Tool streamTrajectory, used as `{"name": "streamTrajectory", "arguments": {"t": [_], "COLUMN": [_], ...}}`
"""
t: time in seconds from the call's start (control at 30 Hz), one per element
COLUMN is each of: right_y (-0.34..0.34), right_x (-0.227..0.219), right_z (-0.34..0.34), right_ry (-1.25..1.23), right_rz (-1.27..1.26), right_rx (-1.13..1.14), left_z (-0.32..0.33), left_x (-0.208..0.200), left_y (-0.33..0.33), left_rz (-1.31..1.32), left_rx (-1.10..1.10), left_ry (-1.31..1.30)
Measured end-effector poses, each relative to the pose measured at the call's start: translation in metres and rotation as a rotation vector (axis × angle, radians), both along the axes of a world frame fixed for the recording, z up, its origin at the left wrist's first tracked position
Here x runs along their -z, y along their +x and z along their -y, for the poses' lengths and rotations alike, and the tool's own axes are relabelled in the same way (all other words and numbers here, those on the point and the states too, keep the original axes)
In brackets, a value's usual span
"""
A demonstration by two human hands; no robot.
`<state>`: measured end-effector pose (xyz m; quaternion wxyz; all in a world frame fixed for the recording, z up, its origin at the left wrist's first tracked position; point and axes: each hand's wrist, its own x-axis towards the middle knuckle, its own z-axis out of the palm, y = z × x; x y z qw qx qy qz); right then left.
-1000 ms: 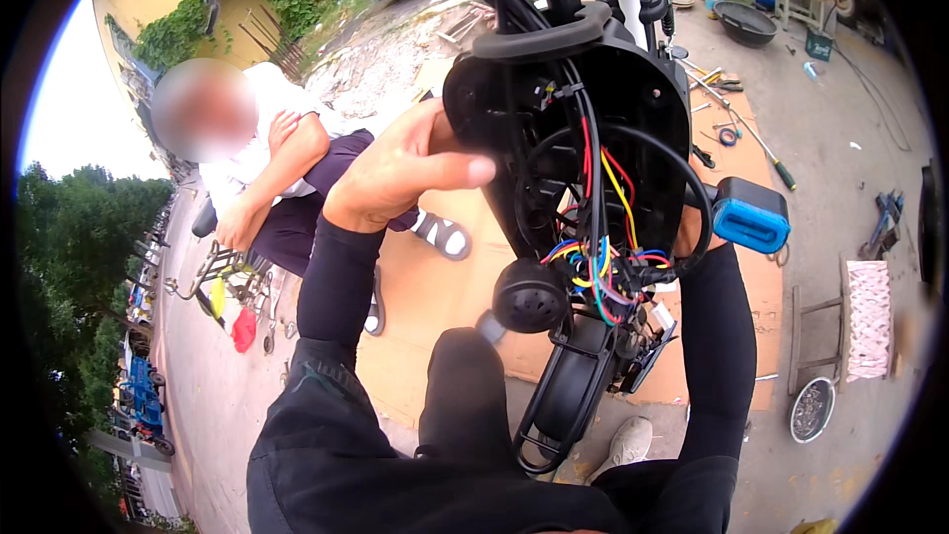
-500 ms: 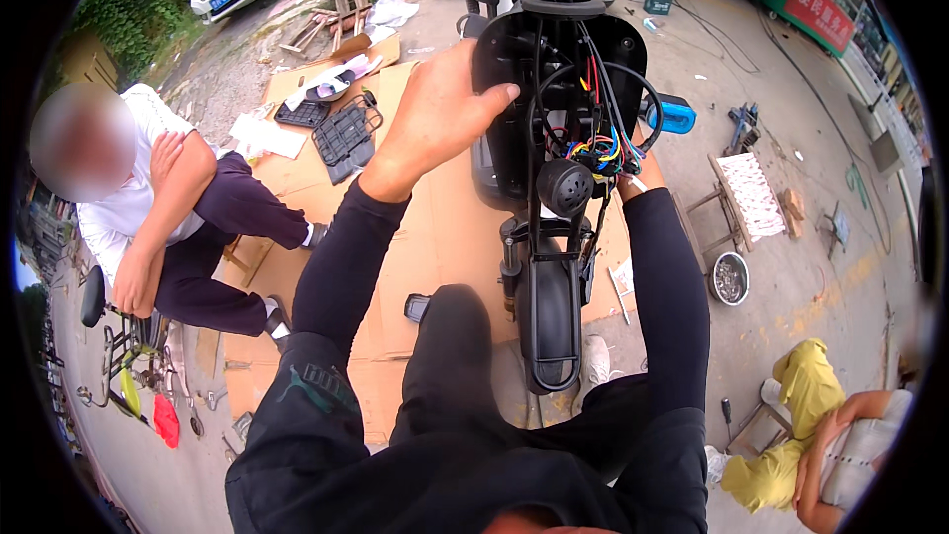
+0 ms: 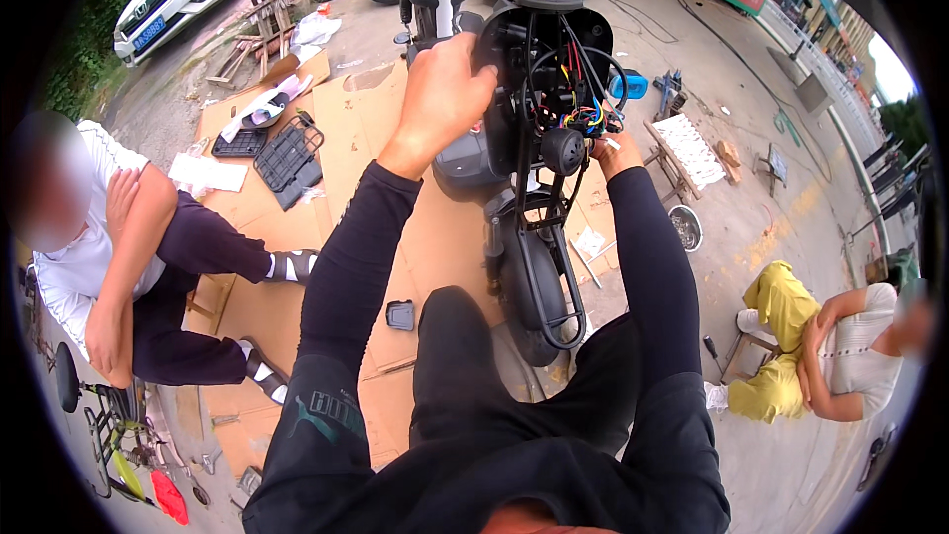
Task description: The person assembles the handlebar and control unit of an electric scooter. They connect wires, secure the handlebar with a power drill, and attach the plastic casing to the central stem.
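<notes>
Left fingers (image 3: 481, 86) at edge of black panel (image 3: 515, 45)

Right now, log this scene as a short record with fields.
Left grip: at the left edge of the black housing, fingertips partly hidden
Right grip: beside the coloured wires
Below wires: round black part
Ground: cardboard, black panel on it
People: person at left, person at right, both seated

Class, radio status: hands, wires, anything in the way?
Left hand at left edge of shell. Right hand, partly hidden, beside wires. Wires bunched, exposed. Round black part close below.
</notes>
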<state>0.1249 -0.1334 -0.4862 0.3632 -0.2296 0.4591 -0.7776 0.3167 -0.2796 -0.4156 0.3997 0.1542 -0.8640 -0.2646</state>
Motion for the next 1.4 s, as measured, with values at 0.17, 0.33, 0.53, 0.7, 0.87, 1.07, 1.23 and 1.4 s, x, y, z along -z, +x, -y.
{"name": "streamTrajectory", "arguments": {"t": [0.17,0.33,0.53,0.7,0.87,1.07,1.23,1.4], "right_y": [-0.005,-0.009,-0.008,-0.008,-0.008,-0.005,0.0,-0.013], "right_x": [0.002,0.01,0.013,0.012,0.022,0.031,0.048,0.084], "right_z": [0.006,0.002,0.007,0.006,0.005,-0.015,-0.125,-0.31], "right_ry": [-0.012,-0.018,-0.035,-0.034,-0.003,0.096,0.572,0.907], "right_rz": [0.007,0.013,0.029,0.02,0.015,-0.056,-0.522,-0.494], "right_rx": [0.034,0.051,0.053,0.074,0.106,0.212,0.005,0.221], "left_z": [-0.015,-0.036,-0.013,0.025,0.026,0.016,0.058,0.02], "left_x": [0.002,0.054,0.131,0.126,0.118,0.109,0.143,0.115], "left_y": [0.008,0.041,0.007,-0.027,-0.037,-0.047,-0.067,-0.058], "left_rz": [-0.012,-0.55,-0.38,-0.43,-0.269,-0.363,-0.371,-0.419], "left_rx": [-0.017,-0.106,0.232,0.953,0.838,0.87,0.927,0.807], "left_ry": [0.03,-0.164,0.533,1.078,1.202,1.14,1.179,1.173]}}
